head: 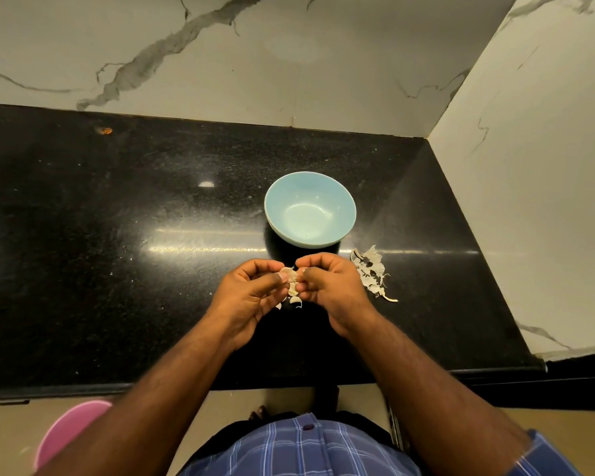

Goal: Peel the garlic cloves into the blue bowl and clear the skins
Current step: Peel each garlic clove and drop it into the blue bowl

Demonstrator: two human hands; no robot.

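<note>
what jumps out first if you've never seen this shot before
Two hands meet at the centre, the left hand and the right hand both pinching a garlic clove above the black counter. Just beyond them sits the blue bowl, nothing visible inside it, and a heap of skins lies right of the hands.

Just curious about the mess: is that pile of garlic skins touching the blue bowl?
Apart. The head view shows bare black counter between the pile of garlic skins and the blue bowl.

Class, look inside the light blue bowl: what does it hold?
The light blue bowl shows only its bare, glossy inside; no peeled cloves are visible. Nothing covers its inside.
</note>
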